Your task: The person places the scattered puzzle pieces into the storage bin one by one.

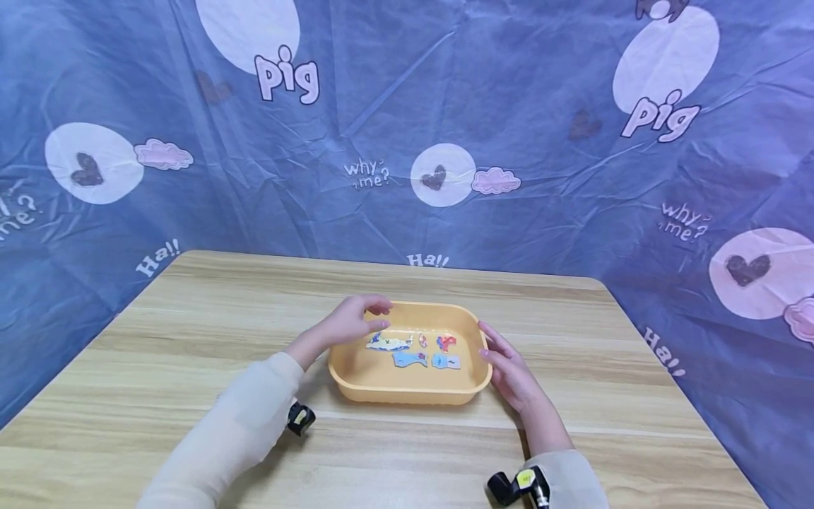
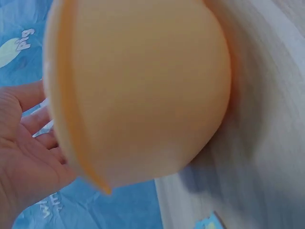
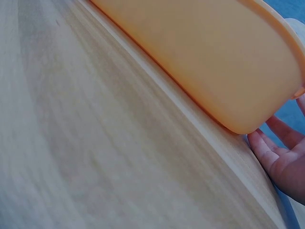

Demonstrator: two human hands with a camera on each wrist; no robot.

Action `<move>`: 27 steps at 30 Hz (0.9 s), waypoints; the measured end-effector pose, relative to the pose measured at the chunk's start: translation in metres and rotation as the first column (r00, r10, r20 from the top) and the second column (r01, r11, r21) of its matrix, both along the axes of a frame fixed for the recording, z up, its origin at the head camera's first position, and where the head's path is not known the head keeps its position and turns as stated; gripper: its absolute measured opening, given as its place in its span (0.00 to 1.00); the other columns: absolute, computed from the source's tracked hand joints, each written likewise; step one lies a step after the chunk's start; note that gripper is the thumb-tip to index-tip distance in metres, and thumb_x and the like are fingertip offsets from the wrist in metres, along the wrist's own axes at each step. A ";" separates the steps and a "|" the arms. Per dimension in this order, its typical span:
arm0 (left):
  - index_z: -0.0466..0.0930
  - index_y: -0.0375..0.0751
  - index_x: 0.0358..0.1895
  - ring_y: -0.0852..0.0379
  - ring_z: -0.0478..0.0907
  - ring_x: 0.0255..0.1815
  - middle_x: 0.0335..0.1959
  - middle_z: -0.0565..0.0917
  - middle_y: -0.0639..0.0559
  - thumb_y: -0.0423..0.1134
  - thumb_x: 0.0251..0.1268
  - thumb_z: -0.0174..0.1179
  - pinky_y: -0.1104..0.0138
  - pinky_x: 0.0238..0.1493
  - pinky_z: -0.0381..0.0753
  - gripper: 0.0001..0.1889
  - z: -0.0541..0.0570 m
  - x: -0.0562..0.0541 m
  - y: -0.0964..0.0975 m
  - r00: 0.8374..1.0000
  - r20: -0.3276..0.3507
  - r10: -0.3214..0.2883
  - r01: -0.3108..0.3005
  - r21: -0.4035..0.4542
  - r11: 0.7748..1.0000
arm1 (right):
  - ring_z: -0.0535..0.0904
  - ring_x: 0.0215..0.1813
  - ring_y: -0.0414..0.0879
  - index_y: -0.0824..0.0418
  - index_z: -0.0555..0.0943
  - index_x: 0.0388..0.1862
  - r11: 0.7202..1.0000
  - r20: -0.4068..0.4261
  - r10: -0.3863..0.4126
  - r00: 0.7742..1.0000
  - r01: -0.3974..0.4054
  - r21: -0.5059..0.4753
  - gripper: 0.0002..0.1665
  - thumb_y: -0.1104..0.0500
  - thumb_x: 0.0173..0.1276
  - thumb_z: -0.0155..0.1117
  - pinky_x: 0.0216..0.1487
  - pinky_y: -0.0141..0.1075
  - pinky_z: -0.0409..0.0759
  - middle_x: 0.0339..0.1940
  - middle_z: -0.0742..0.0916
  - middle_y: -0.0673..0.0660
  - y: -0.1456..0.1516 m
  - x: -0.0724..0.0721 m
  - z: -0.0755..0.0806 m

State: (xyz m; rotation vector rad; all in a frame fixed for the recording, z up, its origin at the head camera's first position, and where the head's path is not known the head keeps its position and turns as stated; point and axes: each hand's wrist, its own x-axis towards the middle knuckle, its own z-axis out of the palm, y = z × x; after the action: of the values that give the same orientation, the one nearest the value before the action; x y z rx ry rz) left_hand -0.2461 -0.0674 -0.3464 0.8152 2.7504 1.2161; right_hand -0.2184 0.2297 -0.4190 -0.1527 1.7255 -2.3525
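A yellow-orange plastic basin (image 1: 407, 391) stands on the table in the head view. On its floor lie several flat printed pieces: a whitish-yellow one (image 1: 386, 343), a blue one (image 1: 410, 360), a light-blue one (image 1: 446, 362) and a red one (image 1: 446, 343). My left hand (image 1: 356, 319) reaches over the basin's left side, fingers loosely bent, with nothing visible in them. In the left wrist view the rim partly hides its fingers. My right hand (image 1: 511, 371) holds the basin's right side, thumb at the rim and fingers along the outer wall (image 3: 214, 62).
The wooden table (image 1: 636, 396) extends around the basin, with a patterned blue cloth (image 1: 394, 106) hanging behind. A small blue printed piece (image 2: 209, 222) lies on the table outside the basin in the left wrist view.
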 end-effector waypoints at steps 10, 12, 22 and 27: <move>0.72 0.32 0.48 0.48 0.71 0.45 0.43 0.77 0.42 0.35 0.56 0.56 0.51 0.48 0.64 0.17 0.013 0.005 -0.023 0.999 -0.014 0.030 -0.028 0.134 0.991 | 0.55 0.62 0.58 0.62 0.50 0.66 1.000 0.008 0.005 1.000 -0.005 -0.002 0.37 0.68 0.58 0.50 0.54 0.39 0.65 0.64 0.55 0.66 0.000 0.000 0.002; 0.72 0.33 0.48 0.48 0.71 0.45 0.43 0.77 0.42 0.35 0.56 0.56 0.53 0.49 0.64 0.16 0.018 0.008 -0.026 0.999 -0.024 0.043 -0.039 0.149 0.988 | 0.54 0.62 0.58 0.62 0.50 0.66 1.000 0.011 0.009 1.000 -0.009 -0.001 0.37 0.68 0.59 0.50 0.54 0.40 0.65 0.64 0.55 0.66 0.000 0.000 0.002; 0.72 0.33 0.49 0.49 0.72 0.45 0.44 0.77 0.43 0.35 0.57 0.55 0.54 0.49 0.65 0.16 0.024 0.018 -0.048 0.993 -0.048 0.104 -0.095 0.155 0.983 | 0.55 0.62 0.59 0.62 0.51 0.66 1.000 0.019 0.005 1.000 -0.005 0.009 0.35 0.68 0.60 0.49 0.54 0.40 0.65 0.64 0.54 0.66 0.000 0.000 0.001; 0.71 0.32 0.49 0.48 0.72 0.44 0.43 0.77 0.43 0.33 0.57 0.54 0.54 0.49 0.66 0.16 0.018 0.022 -0.065 0.985 -0.059 0.164 -0.152 0.161 0.975 | 0.56 0.61 0.59 0.61 0.52 0.66 1.000 0.019 0.002 1.000 -0.003 0.016 0.35 0.68 0.60 0.50 0.54 0.40 0.65 0.64 0.55 0.66 0.000 -0.001 0.001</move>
State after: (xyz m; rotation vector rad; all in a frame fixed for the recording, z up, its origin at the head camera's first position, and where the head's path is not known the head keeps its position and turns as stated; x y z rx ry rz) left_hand -0.2242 -0.1322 -0.3286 0.6735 2.8537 1.4756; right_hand -0.2190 0.2300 -0.4180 -0.1287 1.7338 -2.3301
